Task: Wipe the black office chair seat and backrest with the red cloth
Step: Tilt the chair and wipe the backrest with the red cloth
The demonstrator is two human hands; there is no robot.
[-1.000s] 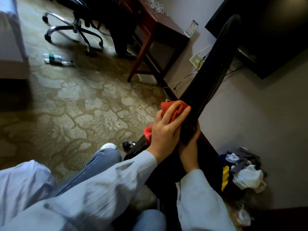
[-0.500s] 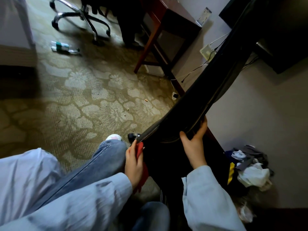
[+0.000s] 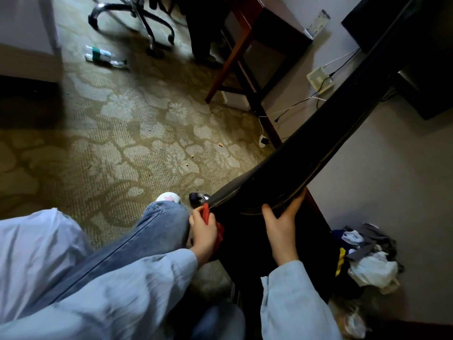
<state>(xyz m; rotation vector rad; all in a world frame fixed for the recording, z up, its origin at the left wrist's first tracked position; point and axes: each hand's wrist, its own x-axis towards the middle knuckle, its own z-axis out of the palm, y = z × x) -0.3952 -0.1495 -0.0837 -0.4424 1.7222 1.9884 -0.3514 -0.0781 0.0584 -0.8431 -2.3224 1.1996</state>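
Two grips: left fingers [image 3: 196, 217] clamped on red cloth [image 3: 207, 214], right fingers [image 3: 295, 204] clamped on backrest [image 3: 306, 155] edge

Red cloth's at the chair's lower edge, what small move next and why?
Probably sweep the red cloth in your left hand upward along the black chair: it sits low at the side edge, and your right hand grips the rim, steadying it.
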